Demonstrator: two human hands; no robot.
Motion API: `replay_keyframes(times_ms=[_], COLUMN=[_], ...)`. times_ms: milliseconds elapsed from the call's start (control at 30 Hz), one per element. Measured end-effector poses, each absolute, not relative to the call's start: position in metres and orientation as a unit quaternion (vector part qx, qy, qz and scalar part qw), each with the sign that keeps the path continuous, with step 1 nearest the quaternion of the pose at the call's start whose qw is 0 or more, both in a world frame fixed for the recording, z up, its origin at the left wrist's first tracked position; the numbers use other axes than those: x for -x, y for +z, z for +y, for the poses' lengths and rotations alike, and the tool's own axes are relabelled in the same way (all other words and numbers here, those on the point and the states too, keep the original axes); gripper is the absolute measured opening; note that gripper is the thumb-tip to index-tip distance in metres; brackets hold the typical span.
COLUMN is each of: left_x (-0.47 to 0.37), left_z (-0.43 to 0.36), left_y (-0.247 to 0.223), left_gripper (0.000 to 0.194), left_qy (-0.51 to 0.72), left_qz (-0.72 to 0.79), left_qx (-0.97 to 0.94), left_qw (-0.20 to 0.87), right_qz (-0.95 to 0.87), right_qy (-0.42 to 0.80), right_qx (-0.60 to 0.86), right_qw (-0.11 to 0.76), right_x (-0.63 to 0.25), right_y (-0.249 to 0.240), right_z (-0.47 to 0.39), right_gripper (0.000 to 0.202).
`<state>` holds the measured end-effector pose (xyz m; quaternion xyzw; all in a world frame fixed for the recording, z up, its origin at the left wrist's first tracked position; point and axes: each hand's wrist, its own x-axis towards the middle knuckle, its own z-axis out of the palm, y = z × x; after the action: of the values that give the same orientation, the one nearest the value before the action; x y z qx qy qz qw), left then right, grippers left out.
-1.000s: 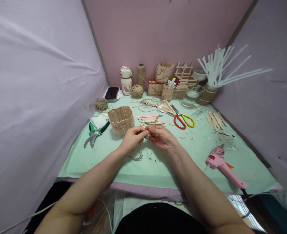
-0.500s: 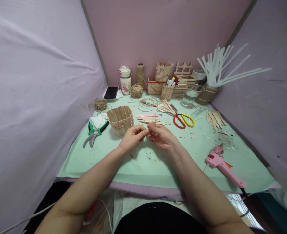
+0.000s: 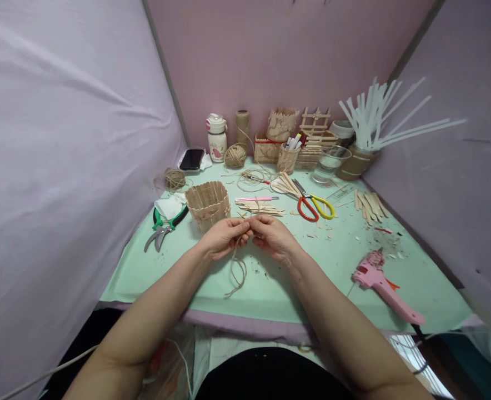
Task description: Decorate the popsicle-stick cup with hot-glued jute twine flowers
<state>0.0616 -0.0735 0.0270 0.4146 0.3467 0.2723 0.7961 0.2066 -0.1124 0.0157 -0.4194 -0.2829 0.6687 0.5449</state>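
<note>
A thin brown twine (image 3: 238, 272) hangs in a loose loop below my fingers, its lower end near the green table top. My left hand (image 3: 228, 236) is closed in a pinch on the twine. Its fingertips meet those of my right hand (image 3: 269, 234), which is also pinched on the twine; a short piece rises above the fingers. Just behind my left hand stands a square basket (image 3: 208, 205) of wooden sticks. Flat wooden sticks (image 3: 262, 209) and a pink tool (image 3: 256, 198) lie beyond my fingertips.
Green-handled shears (image 3: 161, 234) lie at the left. Scissors (image 3: 315, 206) with red and yellow handles lie right of centre. A pink glue gun (image 3: 385, 289) rests at the right. Twine balls, a bottle (image 3: 216, 139), stick containers and a glass bowl (image 3: 327, 166) line the back.
The twine now hangs in view as a loop below my hands, where only a little of it showed before. My fingertips have come together more closely.
</note>
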Motion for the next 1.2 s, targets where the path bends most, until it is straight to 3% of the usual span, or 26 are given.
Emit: replay_keyframes(times_ms=[200,433,767,967,1200], left_x=[-0.065,-0.072,-0.074,-0.073,-0.073], left_z=[-0.072,-0.078,-0.078,-0.076,-0.077], left_y=[0.021,0.021,0.018,0.017,0.017], left_gripper=[0.038,0.033,0.036,0.038,0.036], left_qy=[0.326,0.419,0.433,0.418,0.406], left_qz=[0.361,0.397,0.408,0.388,0.375], left_qx=[-0.394,-0.438,-0.414,-0.378,-0.373], left_qw=[0.780,0.689,0.689,0.729,0.745], right_qz=[-0.294,-0.340,-0.223,-0.172,-0.232], right_qy=[0.649,0.508,0.639,0.611,0.595], right_qx=[0.414,0.526,0.340,0.379,0.446], right_qw=[0.567,0.591,0.653,0.673,0.627], right_x=[-0.205,-0.205,-0.213,-0.219,-0.211], right_y=[0.018,0.019,0.032,0.025,0.024], right_z=[-0.113,-0.112,-0.109,-0.103,-0.107], right_gripper=[0.046,0.027,0.024,0.025,0.027])
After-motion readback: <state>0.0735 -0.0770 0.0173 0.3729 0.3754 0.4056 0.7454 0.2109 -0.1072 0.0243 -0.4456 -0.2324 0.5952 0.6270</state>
